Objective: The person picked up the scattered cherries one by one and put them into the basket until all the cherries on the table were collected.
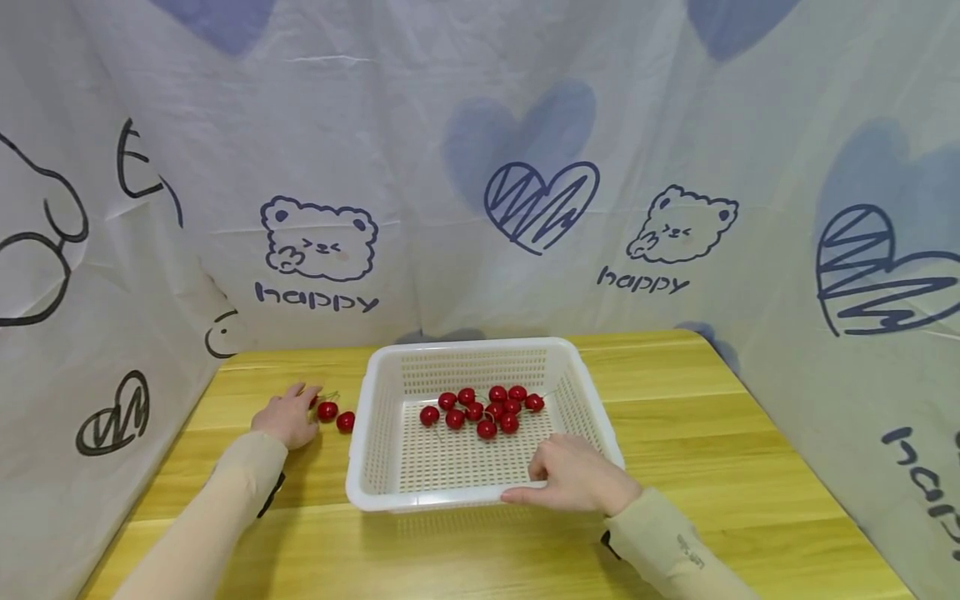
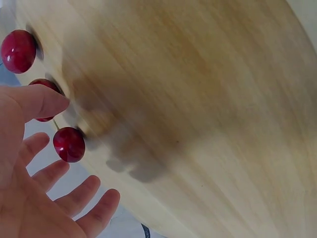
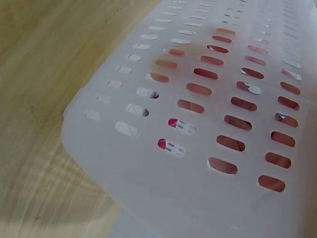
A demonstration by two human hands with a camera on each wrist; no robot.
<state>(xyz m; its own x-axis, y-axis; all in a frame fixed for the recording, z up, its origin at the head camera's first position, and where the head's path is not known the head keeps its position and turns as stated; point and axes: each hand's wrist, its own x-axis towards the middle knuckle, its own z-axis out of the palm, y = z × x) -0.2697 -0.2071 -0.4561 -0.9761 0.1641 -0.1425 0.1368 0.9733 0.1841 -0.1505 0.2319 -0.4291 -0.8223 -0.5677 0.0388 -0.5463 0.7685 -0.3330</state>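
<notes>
My left hand (image 1: 288,417) is at the left of the table beside a few red cherries (image 1: 327,411). Its fingers are spread and slightly bent, with one cherry (image 2: 69,144) close by the fingertips and another (image 2: 43,87) partly hidden behind the thumb. A third cherry (image 2: 19,51) lies farther along. To the right stands a white plastic basket (image 1: 427,500) with slotted walls, holding several cherries (image 1: 487,429) with stems. With my right hand (image 1: 577,475) I grip its near rim, thumb along the rim and fingers curled over inside. Through the slotted wall (image 3: 148,168), parts of that hand show in the right wrist view.
The yellow wood-grain table (image 1: 697,467) has rounded far corners. A pale cloth (image 1: 435,275) with hearts, bears and "happy" lettering hangs behind and at both sides. One loose cherry (image 1: 346,422) lies right beside the basket's left wall.
</notes>
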